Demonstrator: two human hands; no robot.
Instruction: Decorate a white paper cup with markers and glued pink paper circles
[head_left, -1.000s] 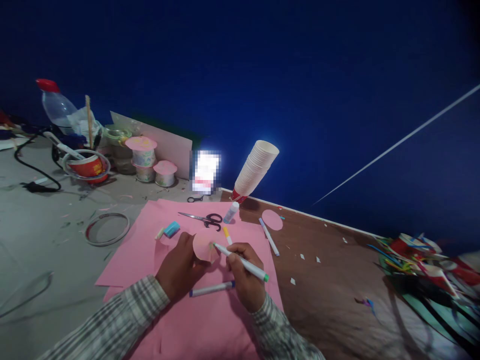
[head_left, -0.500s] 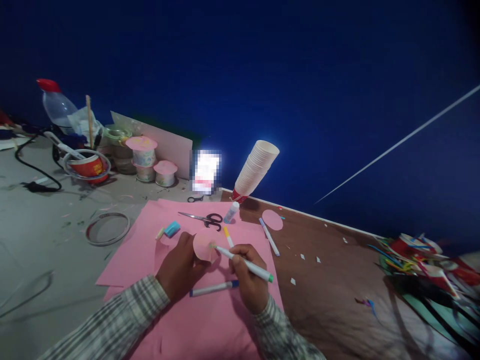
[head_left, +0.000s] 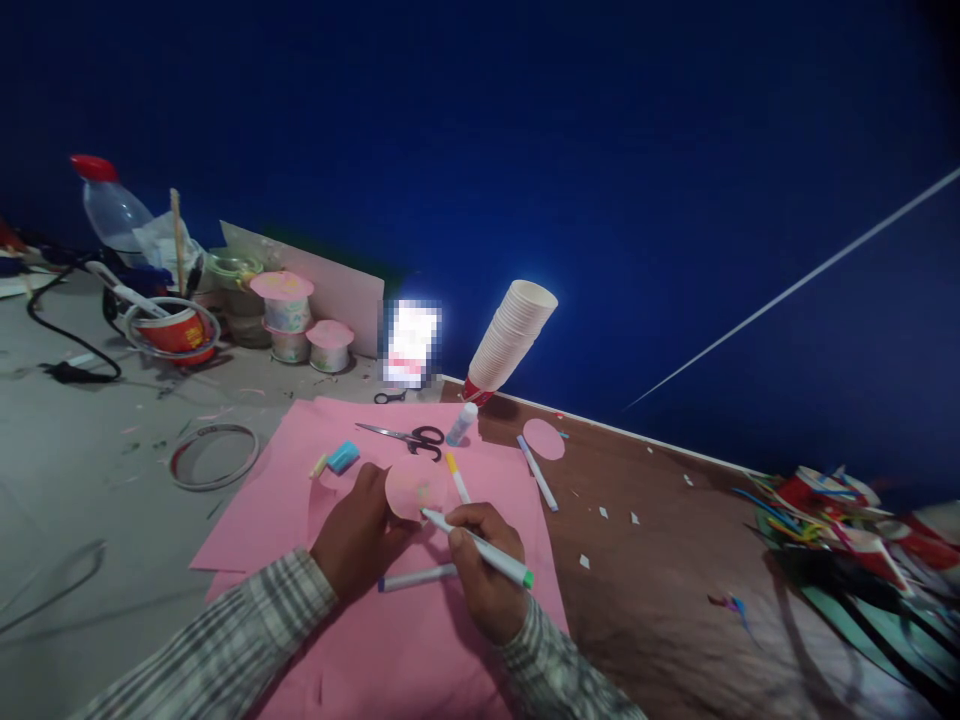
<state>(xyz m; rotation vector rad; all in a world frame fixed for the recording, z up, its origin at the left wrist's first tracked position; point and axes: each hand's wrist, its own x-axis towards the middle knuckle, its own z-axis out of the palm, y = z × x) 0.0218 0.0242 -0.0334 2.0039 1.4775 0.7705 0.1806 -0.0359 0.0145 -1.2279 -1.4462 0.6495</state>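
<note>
My left hand (head_left: 361,525) is closed on the edge of a round pink paper disc (head_left: 409,485), which bears faint green marks. In my right hand (head_left: 487,570) is a white marker (head_left: 491,555) with a green end; its tip meets the lower right part of the disc. Beneath both hands lie sheets of pink paper (head_left: 352,650). A second marker (head_left: 416,578) rests on the sheets, partly behind my right hand. Beyond the disc are a yellow-tipped marker (head_left: 456,476), black-handled scissors (head_left: 409,437) and a glue stick (head_left: 462,425).
A stack of paper cups (head_left: 510,335) leans near the blue wall. Small pink-topped pots (head_left: 330,345) and a red cup (head_left: 176,335) stand at the back left. A tape roll (head_left: 214,457) lies left. Another pink disc (head_left: 544,439) and a marker (head_left: 538,474) lie right.
The marker in my right hand has shifted down and slightly left, its tip going from the disc's middle toward its lower edge. My left hand and the disc stay nearly still.
</note>
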